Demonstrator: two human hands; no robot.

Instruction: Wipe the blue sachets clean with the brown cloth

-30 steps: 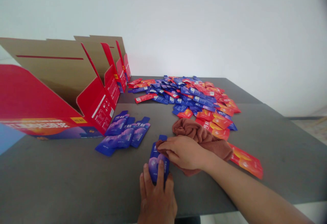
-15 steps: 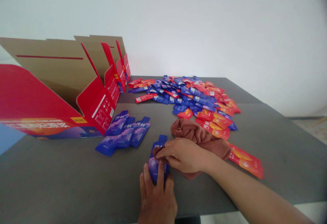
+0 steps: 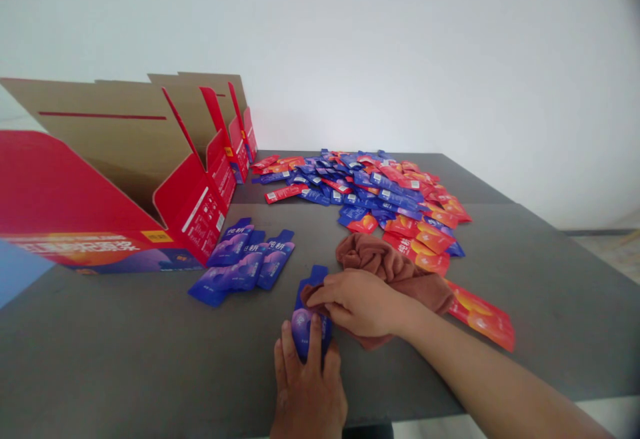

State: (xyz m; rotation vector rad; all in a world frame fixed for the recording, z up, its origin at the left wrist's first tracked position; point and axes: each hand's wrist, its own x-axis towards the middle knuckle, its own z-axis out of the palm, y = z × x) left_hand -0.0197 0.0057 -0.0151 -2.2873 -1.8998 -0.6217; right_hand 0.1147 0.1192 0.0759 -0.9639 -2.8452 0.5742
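A blue-and-purple pouch (image 3: 302,325) lies flat on the table in front of me, its narrow spout end pointing away. My left hand (image 3: 309,379) rests on its lower part with fingers spread, pressing it to the tabletop. My right hand (image 3: 357,300) is closed on a brown cloth (image 3: 385,259), and a folded corner of the cloth touches the pouch's upper part, covering some of its print. The rest of the cloth lies bunched beyond and to the right. Partly under it sits a red-orange pouch (image 3: 483,315).
Several blue pouches (image 3: 245,265) overlap on the left, beside an open red carton (image 3: 183,215). More open cartons (image 3: 240,142) stand in a row behind it. A large mixed heap of blue and red pouches (image 3: 370,182) covers the far middle of the grey table (image 3: 150,359).
Hardly anything differs. The cloth corner under my right fingers has shifted very slightly over the pouch; my left hand stays in place. The view has tilted a touch.
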